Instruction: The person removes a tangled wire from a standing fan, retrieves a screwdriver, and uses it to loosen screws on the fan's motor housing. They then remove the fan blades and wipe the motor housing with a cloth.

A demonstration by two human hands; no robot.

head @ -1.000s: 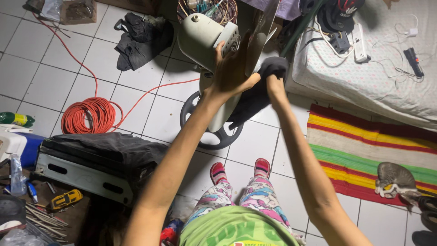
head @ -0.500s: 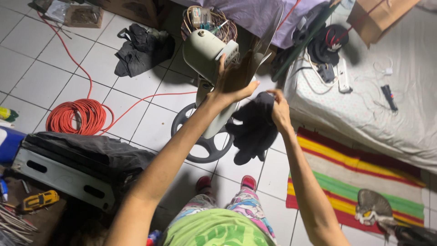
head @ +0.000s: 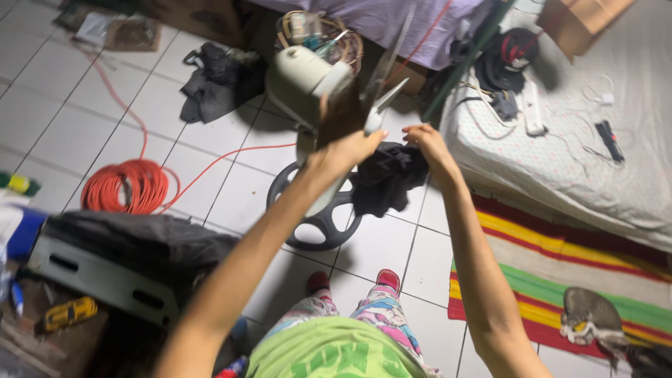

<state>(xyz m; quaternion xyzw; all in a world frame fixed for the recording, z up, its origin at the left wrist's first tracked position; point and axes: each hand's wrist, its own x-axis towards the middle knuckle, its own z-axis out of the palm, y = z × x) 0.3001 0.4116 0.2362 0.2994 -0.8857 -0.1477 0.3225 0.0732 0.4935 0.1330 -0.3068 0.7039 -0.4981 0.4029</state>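
A cream standing fan [head: 301, 77] without its guard leans over its round grey base [head: 316, 218] on the white tile floor. My left hand [head: 348, 143] is closed on one translucent fan blade [head: 381, 94] at about the middle of the view. Just to the right, my right hand [head: 428, 143] grips a black cloth [head: 383, 178] that hangs down beside the blades. Both arms reach forward over my legs in patterned trousers and red footwear.
A coiled orange cord [head: 127, 185] lies left. A black bag [head: 217, 77] sits behind it. A dark case with a metal box [head: 105, 269] and a yellow tool [head: 66, 313] are lower left. A mattress [head: 581, 161] with cables and a striped rug [head: 560, 266] are right.
The view has shifted so the fan and my hands sit lower in the frame. My right hand has brought the black cloth closer beside the blade; my left hand stays on the blade.
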